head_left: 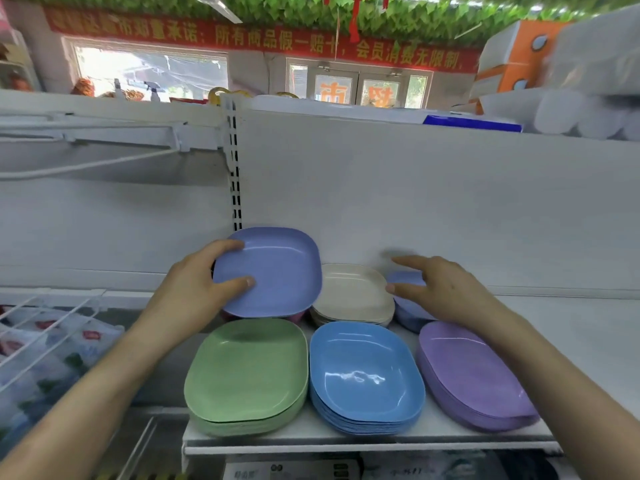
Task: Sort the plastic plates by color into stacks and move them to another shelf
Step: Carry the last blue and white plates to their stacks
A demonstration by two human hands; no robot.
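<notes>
**Periwinkle plate gripped at centre frame; five sorted stacks on the shelf**

Head view. A periwinkle plate (273, 268) is held just left of the frame's centre, tilted toward the camera. It is gripped by the left hand (204, 282): the thumb is laid on the plate's inner face and the fingers are curled round its upper left rim. A sliver of a pink plate (298, 317) is seen under its lower edge.

The right hand (446, 289) is seen right of centre with fingers stretched out and apart, and nothing is held in it. It is placed over a periwinkle stack (408, 310), most of which is hidden by it; whether the stack is touched cannot be told.

The stacks are carried on a white shelf (588, 327). In the lower part of the frame three are lined up near the front edge: a green stack (247, 372) at the left, a blue stack (365, 372) in the middle and a purple stack (474, 375) at the right. A cream stack (353, 292) is set behind the blue one, between the held plate and the right hand.

A wire basket (41, 327) with packaged goods is seen at the lower left. A slotted upright (235, 161) runs up the white back panel above the held plate, and a red banner (263, 39) is stretched across the top of the frame.
</notes>
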